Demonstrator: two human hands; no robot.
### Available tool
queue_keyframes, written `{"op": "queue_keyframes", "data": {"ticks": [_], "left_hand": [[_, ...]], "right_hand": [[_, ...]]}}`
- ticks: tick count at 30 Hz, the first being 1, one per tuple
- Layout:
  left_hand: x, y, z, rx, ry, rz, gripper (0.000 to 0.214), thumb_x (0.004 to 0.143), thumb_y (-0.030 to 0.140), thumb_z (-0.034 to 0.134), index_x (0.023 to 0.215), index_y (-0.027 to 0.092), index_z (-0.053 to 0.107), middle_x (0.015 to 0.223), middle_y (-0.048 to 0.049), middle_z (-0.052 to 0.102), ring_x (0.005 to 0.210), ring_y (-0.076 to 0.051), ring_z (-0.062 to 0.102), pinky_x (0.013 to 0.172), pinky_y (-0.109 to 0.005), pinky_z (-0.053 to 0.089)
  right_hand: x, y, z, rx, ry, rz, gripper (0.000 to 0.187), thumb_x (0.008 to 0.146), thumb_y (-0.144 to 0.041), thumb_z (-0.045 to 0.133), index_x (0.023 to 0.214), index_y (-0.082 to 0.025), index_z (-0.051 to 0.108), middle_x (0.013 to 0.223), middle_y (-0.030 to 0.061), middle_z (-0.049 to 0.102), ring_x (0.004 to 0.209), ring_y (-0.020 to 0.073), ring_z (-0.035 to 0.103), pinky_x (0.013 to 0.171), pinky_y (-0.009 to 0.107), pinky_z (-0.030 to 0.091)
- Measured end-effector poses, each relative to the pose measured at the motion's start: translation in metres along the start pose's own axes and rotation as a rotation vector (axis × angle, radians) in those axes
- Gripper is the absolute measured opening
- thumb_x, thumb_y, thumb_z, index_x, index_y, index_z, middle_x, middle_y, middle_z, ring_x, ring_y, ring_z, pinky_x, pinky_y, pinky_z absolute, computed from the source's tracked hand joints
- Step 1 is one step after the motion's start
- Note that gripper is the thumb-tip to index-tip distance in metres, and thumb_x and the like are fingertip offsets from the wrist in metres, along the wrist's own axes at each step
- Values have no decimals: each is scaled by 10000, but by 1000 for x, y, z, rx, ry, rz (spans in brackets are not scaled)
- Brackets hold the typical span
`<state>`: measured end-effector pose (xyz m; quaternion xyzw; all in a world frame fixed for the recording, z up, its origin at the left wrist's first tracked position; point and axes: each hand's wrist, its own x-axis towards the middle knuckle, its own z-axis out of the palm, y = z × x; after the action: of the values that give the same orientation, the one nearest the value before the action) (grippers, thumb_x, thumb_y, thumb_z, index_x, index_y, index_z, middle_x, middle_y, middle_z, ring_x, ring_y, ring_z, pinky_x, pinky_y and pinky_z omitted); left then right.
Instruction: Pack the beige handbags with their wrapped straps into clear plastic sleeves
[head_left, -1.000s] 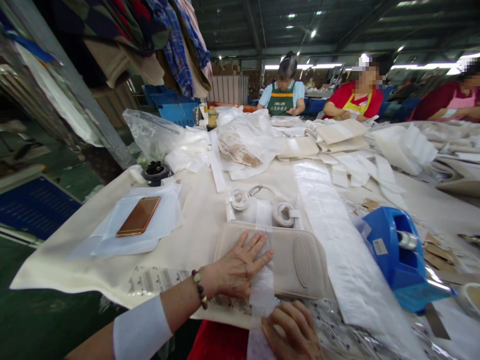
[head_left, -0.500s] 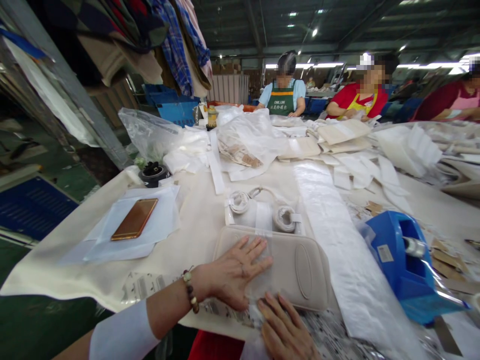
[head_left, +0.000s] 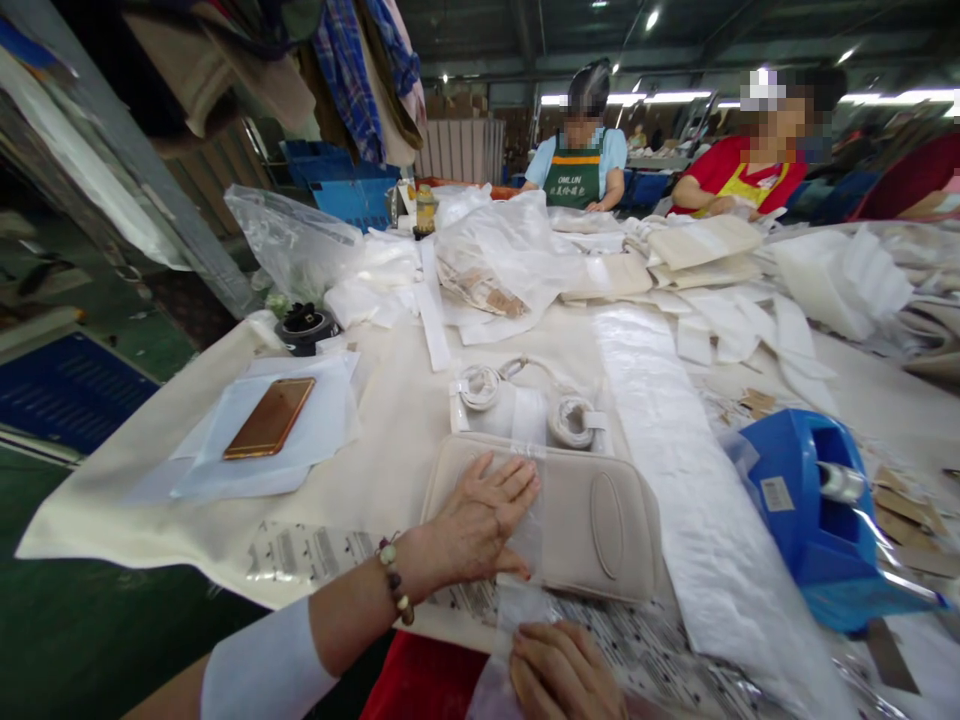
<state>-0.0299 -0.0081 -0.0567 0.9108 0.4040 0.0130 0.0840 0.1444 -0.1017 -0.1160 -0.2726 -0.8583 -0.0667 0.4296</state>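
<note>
A beige rounded bag (head_left: 574, 510) with an oval outline at its right lies flat before me. My left hand (head_left: 480, 518) rests on the left part of it, fingers stretched out flat. A translucent plastic strip (head_left: 519, 606) runs over the bag and down past its near edge. Below the bag, my right hand (head_left: 566, 672) is closed over the lower end of this strip, its fingertips curled and partly hidden. Just beyond the bag lie two wrapped cord or strap coils (head_left: 480, 388), beside a white wrapped piece (head_left: 529, 412).
A blue tape dispenser (head_left: 799, 515) stands at the right, beside a long white foam sheet (head_left: 667, 450). On the left, a phone (head_left: 270, 418) lies on white sheets (head_left: 322, 460). Plastic bags (head_left: 499, 240) pile up at the back, where co-workers (head_left: 576, 175) work.
My right hand has moved down off the bag's near edge, its fingers curling over the plastic strip. My left thumb has shifted upward; that hand stays on the bag. The view tilts slightly.
</note>
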Motion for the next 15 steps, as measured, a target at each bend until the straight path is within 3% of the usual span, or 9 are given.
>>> {"op": "queue_keyframes", "data": {"ticks": [15], "left_hand": [[4, 6, -12, 63, -92, -39, 891, 713, 512, 720, 1378, 60, 337, 1482, -211, 270, 1396, -289, 209, 1115, -531, 162]], "right_hand": [[8, -25, -2, 157, -18, 52, 367, 901, -12, 319, 706, -135, 605, 630, 27, 639, 655, 135, 607, 787, 305, 462]]}}
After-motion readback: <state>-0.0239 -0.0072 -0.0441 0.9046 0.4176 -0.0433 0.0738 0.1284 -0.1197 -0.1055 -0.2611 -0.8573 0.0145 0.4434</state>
